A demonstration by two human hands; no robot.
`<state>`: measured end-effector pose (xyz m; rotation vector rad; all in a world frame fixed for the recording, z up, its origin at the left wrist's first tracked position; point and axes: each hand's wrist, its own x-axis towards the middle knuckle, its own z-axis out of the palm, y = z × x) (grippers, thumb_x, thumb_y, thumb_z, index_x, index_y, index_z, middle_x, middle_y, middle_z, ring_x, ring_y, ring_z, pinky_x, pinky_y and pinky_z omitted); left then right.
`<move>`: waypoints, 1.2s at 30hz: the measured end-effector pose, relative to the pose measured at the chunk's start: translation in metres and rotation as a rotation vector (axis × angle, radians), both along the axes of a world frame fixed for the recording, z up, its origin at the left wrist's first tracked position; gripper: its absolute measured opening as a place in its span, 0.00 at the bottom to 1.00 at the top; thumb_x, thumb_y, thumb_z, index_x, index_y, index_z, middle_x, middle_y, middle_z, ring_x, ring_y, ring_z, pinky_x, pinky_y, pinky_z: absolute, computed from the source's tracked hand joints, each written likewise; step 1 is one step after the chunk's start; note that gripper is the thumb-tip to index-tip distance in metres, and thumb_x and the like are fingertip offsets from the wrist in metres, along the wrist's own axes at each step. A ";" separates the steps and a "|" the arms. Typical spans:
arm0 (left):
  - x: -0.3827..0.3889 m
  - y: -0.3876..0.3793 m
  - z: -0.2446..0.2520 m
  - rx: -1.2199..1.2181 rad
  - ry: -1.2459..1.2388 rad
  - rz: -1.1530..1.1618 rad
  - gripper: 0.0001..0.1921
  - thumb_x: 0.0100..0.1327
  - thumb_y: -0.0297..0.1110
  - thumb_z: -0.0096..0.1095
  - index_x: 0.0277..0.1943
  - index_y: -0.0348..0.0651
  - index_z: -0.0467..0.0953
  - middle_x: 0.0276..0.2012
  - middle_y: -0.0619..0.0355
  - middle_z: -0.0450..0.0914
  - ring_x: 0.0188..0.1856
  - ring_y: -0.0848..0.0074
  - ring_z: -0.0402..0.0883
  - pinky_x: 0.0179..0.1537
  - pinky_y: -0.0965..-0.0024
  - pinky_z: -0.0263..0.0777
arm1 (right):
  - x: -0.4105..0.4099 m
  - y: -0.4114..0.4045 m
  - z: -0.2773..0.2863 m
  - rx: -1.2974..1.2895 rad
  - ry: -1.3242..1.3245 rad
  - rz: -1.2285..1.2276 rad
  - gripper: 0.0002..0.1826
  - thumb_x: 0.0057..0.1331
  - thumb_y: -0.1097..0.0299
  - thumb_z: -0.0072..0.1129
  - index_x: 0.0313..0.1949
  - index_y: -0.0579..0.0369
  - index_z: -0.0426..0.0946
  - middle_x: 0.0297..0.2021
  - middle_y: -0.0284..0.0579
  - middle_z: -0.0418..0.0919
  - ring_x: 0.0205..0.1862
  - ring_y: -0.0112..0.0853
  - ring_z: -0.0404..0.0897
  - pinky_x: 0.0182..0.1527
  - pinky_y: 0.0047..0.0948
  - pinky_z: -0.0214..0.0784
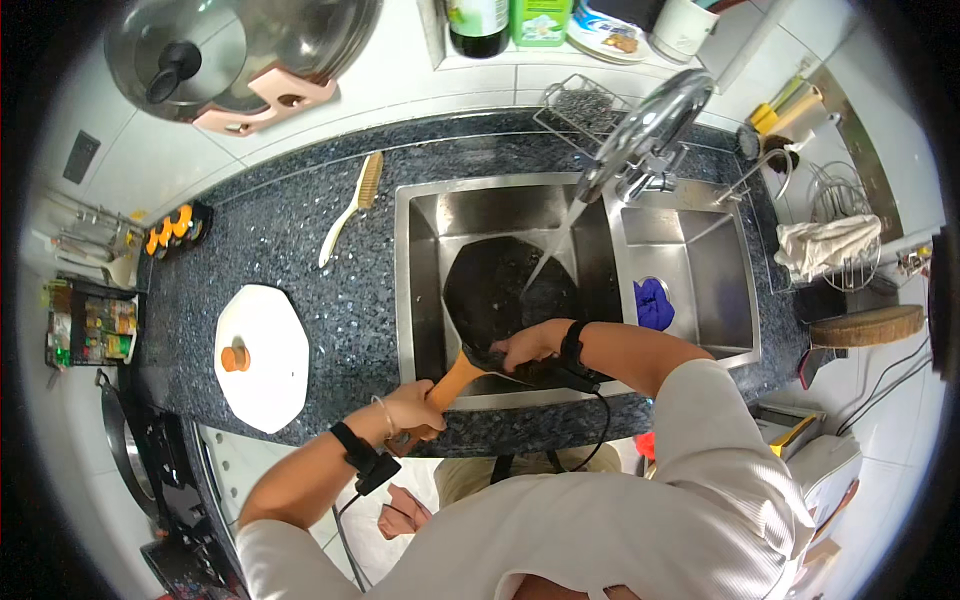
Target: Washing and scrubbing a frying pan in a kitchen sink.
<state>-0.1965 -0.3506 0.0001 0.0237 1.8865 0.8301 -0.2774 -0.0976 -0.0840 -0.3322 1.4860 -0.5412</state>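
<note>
My left hand [412, 411] is wrapped around the light wooden handle [454, 382] of a dark, many-sided pan [495, 285]. The pan lies tilted in the larger bowl of a stainless steel sink [403, 300]. A stream of water [551, 244] from the chrome faucet [637, 127] falls onto its inner surface. Bent fingers of my right hand [534, 345] touch the pan at the rim by the handle's base. Whether they hold anything is hidden from this angle.
On the granite counter [352, 315] to the left lie a white octagonal lid [262, 390] and a long-handled brush [367, 180]. A purple cloth [654, 304] sits in the smaller bowl. Behind the sink, a wire rack [581, 109] holds steel wool. Cables hang from both wrists.
</note>
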 end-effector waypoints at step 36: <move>-0.016 0.049 0.095 -0.036 -0.048 0.173 0.20 0.48 0.19 0.62 0.46 0.35 0.65 0.20 0.60 0.70 0.16 0.81 0.70 0.16 0.77 0.63 | -0.036 0.121 -0.033 -0.145 1.125 -0.846 0.21 0.55 0.62 0.58 0.44 0.63 0.72 0.41 0.55 0.76 0.44 0.47 0.75 0.46 0.39 0.66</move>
